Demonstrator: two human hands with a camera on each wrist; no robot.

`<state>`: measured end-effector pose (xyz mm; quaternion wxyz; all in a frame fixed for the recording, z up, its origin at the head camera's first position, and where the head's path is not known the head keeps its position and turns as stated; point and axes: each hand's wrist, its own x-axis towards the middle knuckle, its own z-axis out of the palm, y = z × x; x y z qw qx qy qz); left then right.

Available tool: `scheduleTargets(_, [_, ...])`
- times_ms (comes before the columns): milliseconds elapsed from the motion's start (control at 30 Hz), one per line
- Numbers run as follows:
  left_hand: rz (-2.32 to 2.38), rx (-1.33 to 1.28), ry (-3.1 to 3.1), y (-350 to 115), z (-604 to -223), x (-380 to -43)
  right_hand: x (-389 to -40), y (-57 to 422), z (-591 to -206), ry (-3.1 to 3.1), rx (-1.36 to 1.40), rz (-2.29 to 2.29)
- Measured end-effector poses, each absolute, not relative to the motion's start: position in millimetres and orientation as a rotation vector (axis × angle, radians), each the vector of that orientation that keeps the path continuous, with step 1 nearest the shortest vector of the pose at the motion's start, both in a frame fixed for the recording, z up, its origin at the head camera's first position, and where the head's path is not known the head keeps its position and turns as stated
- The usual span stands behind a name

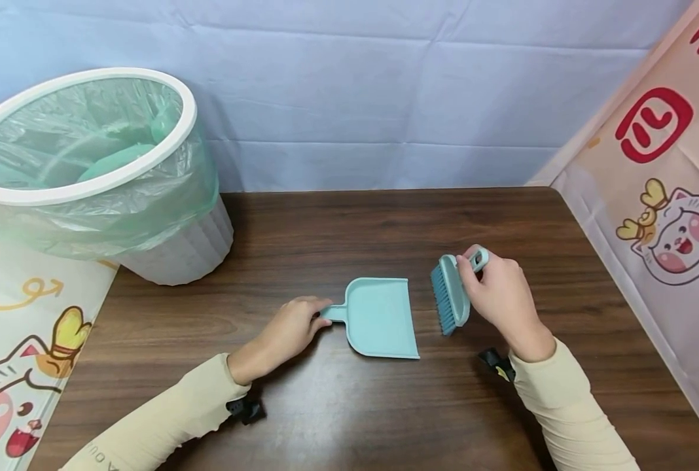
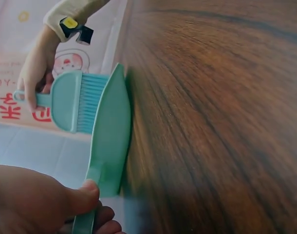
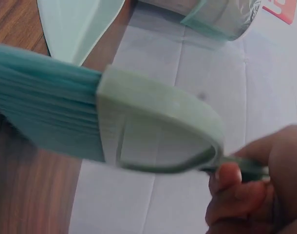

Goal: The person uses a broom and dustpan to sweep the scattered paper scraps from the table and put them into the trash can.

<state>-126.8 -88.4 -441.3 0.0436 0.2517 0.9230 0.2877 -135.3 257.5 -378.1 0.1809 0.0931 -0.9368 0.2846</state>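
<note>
A light teal dustpan (image 1: 380,318) lies on the brown wooden table, its wide front edge facing right. My left hand (image 1: 287,333) pinches its short handle between thumb and fingers, as the left wrist view also shows. To the right of the pan, my right hand (image 1: 499,291) grips the handle of a matching hand brush (image 1: 457,291). The brush's darker teal bristles (image 3: 46,102) point down and toward the pan's front edge, with a small gap between them in the head view. In the right wrist view, fingers curl round the brush handle.
A white bin (image 1: 179,252) with a green plastic liner (image 1: 167,212) stands at the table's back left. Pale cloth (image 1: 338,98) hangs behind the table (image 1: 338,405). Printed cartoon sheets line the left and right sides.
</note>
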Motion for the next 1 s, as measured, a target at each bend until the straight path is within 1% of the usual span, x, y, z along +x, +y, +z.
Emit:
scheduleTargets(133, [0.867,0.786,2.828,-86.8,-441.3,-127.1,-130.4,256.9,-375.3,-2.591,0.525,0.713])
scheduleTargets(333, [0.866,0.82,2.834,-86.2,-439.5,-128.6,-121.2,245.0,-371.2,-2.39,1.097,0.595])
scheduleTargets(433, [0.858,0.827,2.84,-86.7,-438.9,-128.7,-115.6,234.5,-374.0,-2.328,1.28,0.53])
scheduleTargets(567, [0.843,0.842,2.841,-85.6,-438.7,-129.5,-109.6,223.0,-384.7,-2.292,1.392,0.378])
scheduleTargets(733, [0.827,0.832,2.832,-84.9,-438.1,-129.7,-105.5,211.2,-402.5,-2.247,1.446,0.204])
scheduleTargets(1000, [0.837,0.805,2.807,-83.9,-435.9,-129.5,-100.6,207.1,-423.1,-2.281,1.499,0.188])
